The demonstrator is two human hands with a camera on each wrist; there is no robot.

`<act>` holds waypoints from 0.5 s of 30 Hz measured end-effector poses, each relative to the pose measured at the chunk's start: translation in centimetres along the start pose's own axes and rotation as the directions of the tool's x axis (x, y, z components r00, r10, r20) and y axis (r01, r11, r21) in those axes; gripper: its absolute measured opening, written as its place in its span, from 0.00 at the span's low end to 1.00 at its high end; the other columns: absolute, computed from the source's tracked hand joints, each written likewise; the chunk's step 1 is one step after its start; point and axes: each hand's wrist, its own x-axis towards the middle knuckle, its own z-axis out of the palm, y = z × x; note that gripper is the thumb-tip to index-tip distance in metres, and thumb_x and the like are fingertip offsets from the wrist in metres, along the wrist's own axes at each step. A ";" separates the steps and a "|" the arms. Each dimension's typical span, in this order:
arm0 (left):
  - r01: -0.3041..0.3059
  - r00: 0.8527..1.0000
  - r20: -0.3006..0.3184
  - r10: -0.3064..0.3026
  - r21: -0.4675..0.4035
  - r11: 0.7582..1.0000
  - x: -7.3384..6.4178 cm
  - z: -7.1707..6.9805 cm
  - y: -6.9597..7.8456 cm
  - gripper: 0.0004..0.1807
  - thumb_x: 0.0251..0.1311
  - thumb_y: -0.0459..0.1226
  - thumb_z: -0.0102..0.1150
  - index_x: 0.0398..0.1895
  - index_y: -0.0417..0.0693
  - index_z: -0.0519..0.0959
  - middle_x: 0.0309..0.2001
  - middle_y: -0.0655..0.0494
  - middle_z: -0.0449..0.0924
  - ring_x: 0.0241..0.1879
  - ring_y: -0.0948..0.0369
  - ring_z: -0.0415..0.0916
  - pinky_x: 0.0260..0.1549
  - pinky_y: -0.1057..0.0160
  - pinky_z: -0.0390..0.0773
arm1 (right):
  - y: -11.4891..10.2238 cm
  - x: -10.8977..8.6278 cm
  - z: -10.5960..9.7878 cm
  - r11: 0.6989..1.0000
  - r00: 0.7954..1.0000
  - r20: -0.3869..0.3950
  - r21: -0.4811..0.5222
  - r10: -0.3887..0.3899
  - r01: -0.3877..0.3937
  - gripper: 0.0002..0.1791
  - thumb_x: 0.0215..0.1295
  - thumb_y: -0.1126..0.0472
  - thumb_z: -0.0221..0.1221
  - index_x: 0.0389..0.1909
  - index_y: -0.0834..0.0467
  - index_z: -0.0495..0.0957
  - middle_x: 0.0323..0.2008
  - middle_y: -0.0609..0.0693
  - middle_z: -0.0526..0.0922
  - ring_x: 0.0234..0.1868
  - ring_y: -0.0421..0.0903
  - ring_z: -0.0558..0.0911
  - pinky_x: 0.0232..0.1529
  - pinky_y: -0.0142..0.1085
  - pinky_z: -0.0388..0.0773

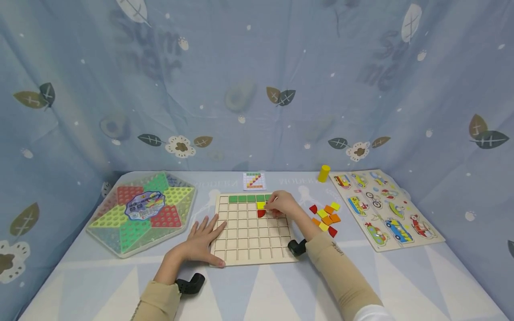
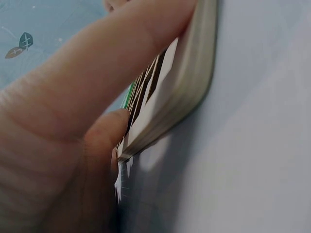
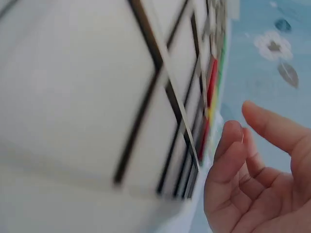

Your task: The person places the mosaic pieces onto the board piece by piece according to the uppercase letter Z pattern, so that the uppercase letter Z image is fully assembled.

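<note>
A wooden grid board [image 1: 241, 257] lies flat in the middle of the table. My left hand [image 1: 202, 240] spreads over its left side, thumb [image 2: 121, 58] pressed on the near edge. Green tiles [image 1: 242, 199] line the board's far row. Below them sit a yellow tile [image 1: 261, 205] and a red rounded piece [image 1: 261, 214]. At the far right corner, my right hand [image 1: 284, 204] has its fingertips right at the yellow tile, with red showing under the fingers. In the right wrist view its fingers [image 3: 267, 124] are loosely bent, no piece visible between them.
Loose red, yellow and orange pieces [image 1: 327, 218] lie right of the board. A small pattern card [image 1: 254, 181] is behind it. A yellow cylinder [image 1: 323, 174] and a vehicle puzzle board [image 1: 385, 209] are at right, a hexagonal checkers box [image 1: 140, 214] at left.
</note>
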 end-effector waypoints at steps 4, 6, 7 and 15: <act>-0.008 1.000 -0.003 0.008 0.006 1.000 0.0 0.0 0.1 0.62 0.36 0.58 0.71 0.72 0.43 0.49 0.72 0.37 0.32 0.69 0.37 0.26 0.61 0.36 0.28 | 0.8 -0.9 -2.1 0.998 0.997 -0.056 0.034 0.046 -0.044 0.08 0.58 0.60 0.62 0.33 0.61 0.76 0.28 0.54 0.80 0.26 0.47 0.78 0.27 0.35 0.76; -0.009 1.000 -0.002 0.009 0.004 1.000 0.0 0.0 0.1 0.62 0.36 0.58 0.71 0.72 0.43 0.49 0.72 0.37 0.32 0.69 0.37 0.26 0.61 0.36 0.28 | 1.6 -1.3 -3.4 0.996 0.993 -0.088 0.043 0.083 -0.080 0.09 0.59 0.60 0.61 0.36 0.61 0.76 0.30 0.53 0.79 0.29 0.47 0.78 0.29 0.36 0.75; -0.009 1.000 -0.001 0.009 0.003 1.000 0.0 0.0 0.1 0.62 0.36 0.58 0.71 0.72 0.43 0.49 0.72 0.37 0.32 0.69 0.37 0.26 0.61 0.36 0.28 | 2.0 -1.6 -4.0 0.995 0.989 -0.106 0.038 0.099 -0.095 0.09 0.59 0.60 0.61 0.37 0.61 0.76 0.31 0.53 0.79 0.30 0.47 0.78 0.30 0.36 0.75; -0.004 1.000 -0.007 0.004 0.001 1.000 0.0 0.0 0.0 0.62 0.36 0.58 0.71 0.72 0.43 0.49 0.72 0.38 0.32 0.69 0.37 0.26 0.62 0.36 0.28 | 5.5 -3.5 -8.9 0.979 0.968 -0.152 0.072 0.198 -0.189 0.13 0.63 0.61 0.56 0.44 0.65 0.73 0.35 0.56 0.77 0.33 0.51 0.74 0.36 0.37 0.75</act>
